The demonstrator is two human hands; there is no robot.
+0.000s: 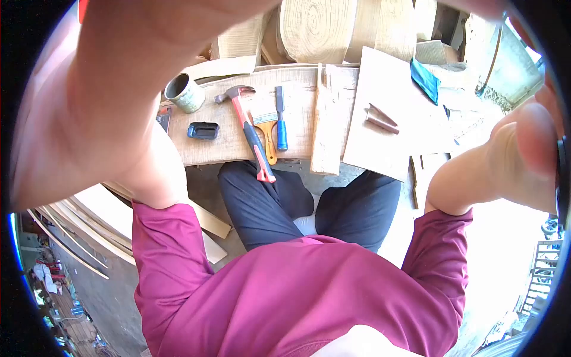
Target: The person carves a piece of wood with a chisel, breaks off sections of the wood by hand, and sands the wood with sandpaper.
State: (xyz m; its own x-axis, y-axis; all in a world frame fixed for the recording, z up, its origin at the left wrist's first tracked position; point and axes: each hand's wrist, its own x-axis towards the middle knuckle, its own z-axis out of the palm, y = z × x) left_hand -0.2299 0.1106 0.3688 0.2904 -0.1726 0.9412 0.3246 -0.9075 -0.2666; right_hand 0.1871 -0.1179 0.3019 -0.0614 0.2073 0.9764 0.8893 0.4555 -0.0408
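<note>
My left hand [148,35] is raised very close to the camera and fills the upper left; its fingers run out of view. My right hand [523,143] is raised at the right edge, its thumb near the lens and other fingers cut off. What either hand touches is hidden. Below them, on a wooden bench [226,152], lie a claw hammer [250,134] with a red and black handle, a flat paintbrush [267,134] and a blue-handled chisel [281,122]. A stained cup [185,94] and a small black tray [203,131] stand at the left.
A rough wooden strip [327,119] and a pale board [369,143] lie across the bench's right half. On the board are a brown angled piece [382,119] and a teal cloth [425,80]. Large wood pieces [318,30] stand behind; curved strips [89,220] lie at left.
</note>
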